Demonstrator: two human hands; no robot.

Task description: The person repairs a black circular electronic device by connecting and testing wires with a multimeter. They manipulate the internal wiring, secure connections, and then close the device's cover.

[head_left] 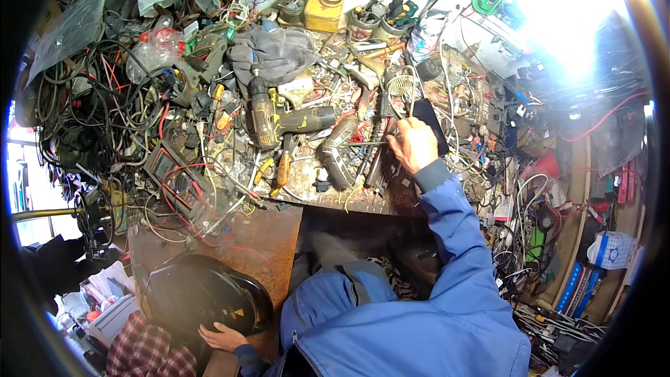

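My right hand point(417, 145) reaches over the cluttered bench with its fingers curled; what they hold, if anything, is hidden. Right behind it lies a dark flat panel point(434, 126), like a phone or small tablet. Left of its fingertips is a brown-and-black pistol-shaped tool point(338, 157), a thin rod running from it toward my hand. A dark bar-shaped piece point(375, 165) lies just below the rod. My left hand point(222, 338), fingers spread, rests at the lower edge of a round black casing point(202, 297) with a small yellow warning label.
A cordless drill point(263, 115), a multimeter point(178, 179), an orange-handled screwdriver point(283, 167) and a grey cloth point(276, 52) lie among tangled wires. Cable bundles point(91, 105) crowd the left. A yellow container point(324, 14) stands at the back. Shelves hold a blue-white box point(611, 250) at the right.
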